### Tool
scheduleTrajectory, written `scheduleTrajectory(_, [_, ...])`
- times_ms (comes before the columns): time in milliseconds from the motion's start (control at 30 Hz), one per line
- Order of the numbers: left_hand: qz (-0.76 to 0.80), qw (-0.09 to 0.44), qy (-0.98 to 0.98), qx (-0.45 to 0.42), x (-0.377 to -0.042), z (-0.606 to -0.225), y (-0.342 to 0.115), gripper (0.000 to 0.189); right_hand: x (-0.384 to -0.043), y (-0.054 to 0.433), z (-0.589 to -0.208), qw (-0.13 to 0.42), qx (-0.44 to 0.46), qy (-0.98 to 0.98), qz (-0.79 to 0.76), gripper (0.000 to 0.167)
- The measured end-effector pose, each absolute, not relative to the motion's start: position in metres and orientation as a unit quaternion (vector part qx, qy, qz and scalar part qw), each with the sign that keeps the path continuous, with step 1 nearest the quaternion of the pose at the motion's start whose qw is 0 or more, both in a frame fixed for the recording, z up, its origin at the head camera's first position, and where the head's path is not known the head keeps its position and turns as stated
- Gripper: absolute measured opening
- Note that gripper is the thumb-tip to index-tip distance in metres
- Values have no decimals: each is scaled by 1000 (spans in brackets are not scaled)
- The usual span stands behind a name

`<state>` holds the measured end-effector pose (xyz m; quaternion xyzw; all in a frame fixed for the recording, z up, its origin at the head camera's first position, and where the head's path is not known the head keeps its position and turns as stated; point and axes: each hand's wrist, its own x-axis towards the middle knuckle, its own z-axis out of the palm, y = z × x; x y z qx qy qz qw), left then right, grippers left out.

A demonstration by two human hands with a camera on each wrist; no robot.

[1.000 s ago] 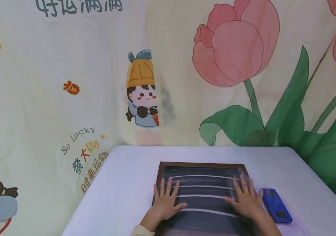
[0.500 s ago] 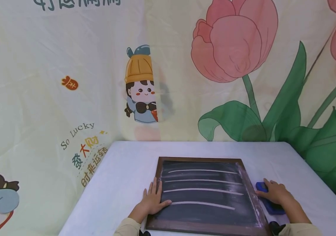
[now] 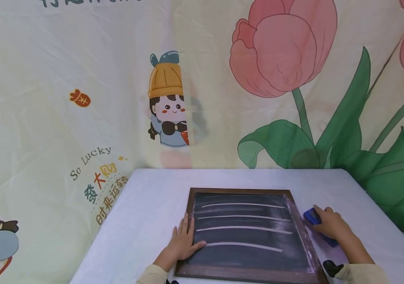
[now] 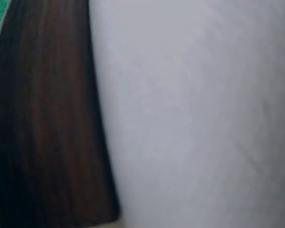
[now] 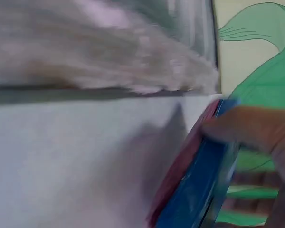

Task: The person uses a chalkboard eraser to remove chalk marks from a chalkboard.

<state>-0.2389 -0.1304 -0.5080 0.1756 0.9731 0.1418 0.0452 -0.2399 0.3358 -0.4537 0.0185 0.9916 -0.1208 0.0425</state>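
Observation:
A small chalkboard [image 3: 237, 258] in a brown wooden frame lies on the table, with several white chalk lines drawn across it. My left hand [image 3: 182, 241] rests with spread fingers on its left edge. Just past the board's right side, my right hand [image 3: 333, 225] grips a blue chalkboard eraser [image 3: 312, 216]. The right wrist view shows the eraser [image 5: 192, 190] tilted, its pinkish felt side facing the white tabletop, thumb on the near side. Part of the eraser is hidden behind the hand. In the left wrist view only the brown frame [image 4: 52, 118] shows beside the tabletop.
A white-covered table [image 3: 159, 185] carries the board. Behind it hangs a printed cloth [image 3: 212, 59] with tulips and cartoon figures. Chalk dust marks the board's right frame edge [image 5: 147, 71]. A black wrist device [image 3: 332, 269] sits by the right sleeve.
My right hand has left the board, reached right and picked up the eraser, which now tilts. My left hand has shifted to the board's left edge.

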Motion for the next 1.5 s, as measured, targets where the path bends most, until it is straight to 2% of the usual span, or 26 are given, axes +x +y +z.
scheduleTrajectory(133, [143,42,974,172,-239,-508,-133,94,-256,323,-455,-11,-41,993,-109,70])
scheduleTrajectory(300, [138,48,974,172,-240,-509,-132,95,-274,306,-459,-35,-87,993,-71,63])
scheduleTrajectory(600, [125,43,977,169,-247,-506,-129,96,-294,294,-448,-5,-110,993,-44,61])
scheduleTrajectory(1133, [124,32,976,175,-247,-509,-127,95,-301,308,-453,-13,-148,987,-68,61])
scheduleTrajectory(1500, [136,40,974,175,-244,-511,-129,96,-302,299,-453,-16,-162,985,-55,59])
